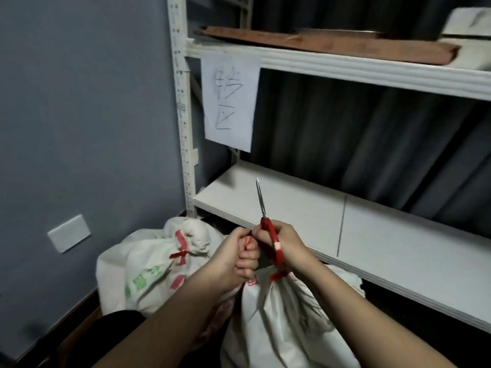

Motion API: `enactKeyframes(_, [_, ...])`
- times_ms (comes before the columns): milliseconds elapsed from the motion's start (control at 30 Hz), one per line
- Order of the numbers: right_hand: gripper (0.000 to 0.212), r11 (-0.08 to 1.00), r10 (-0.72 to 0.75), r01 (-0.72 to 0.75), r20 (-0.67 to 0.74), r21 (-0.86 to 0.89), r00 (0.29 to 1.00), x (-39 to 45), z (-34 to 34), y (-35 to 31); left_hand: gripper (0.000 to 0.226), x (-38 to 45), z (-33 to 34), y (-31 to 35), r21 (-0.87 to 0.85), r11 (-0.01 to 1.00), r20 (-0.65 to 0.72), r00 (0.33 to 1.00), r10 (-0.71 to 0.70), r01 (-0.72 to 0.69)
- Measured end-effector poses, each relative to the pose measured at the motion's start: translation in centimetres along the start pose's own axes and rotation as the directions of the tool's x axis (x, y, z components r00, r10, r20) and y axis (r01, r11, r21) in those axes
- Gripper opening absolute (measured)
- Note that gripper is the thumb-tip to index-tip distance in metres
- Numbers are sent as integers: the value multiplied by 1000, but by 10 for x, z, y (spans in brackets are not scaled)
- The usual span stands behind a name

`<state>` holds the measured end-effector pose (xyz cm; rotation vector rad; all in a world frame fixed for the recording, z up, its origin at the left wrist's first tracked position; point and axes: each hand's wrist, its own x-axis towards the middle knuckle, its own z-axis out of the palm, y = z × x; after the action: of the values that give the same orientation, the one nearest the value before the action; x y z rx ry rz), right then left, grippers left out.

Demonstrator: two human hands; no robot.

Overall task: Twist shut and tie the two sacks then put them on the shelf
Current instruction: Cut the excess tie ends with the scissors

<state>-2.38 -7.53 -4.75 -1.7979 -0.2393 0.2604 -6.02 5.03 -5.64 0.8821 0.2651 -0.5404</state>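
Two white woven sacks stand on the floor before a white shelf [305,208]. The far sack [143,264] at left has its neck twisted and bound with a red tie [178,253]. The near sack [279,322] sits under my hands, its neck gathered with a red string [279,275] around it. My left hand [236,254] is closed around the twisted neck and a bit of red string. My right hand [285,244] grips red-handled scissors [268,229], blades shut and pointing up over the shelf edge.
A paper sign [229,102] hangs from the upper shelf rail [345,67], which carries a brown board [318,43] and a white box [470,25]. A grey wall with a blank white plate [69,233] stands at left. Dark curtain behind the shelf.
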Motion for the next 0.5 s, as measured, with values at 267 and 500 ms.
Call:
enactKeyframes(267, [17, 986, -116, 96, -139, -140, 983, -33, -82, -7, 57, 30, 83, -17, 259, 960, 21, 993, -118, 109])
enactKeyframes(500, [22, 992, -122, 100, -381, -77, 916, -58, -161, 1, 51, 62, 161, -36, 470, 882, -1, 999, -35, 32])
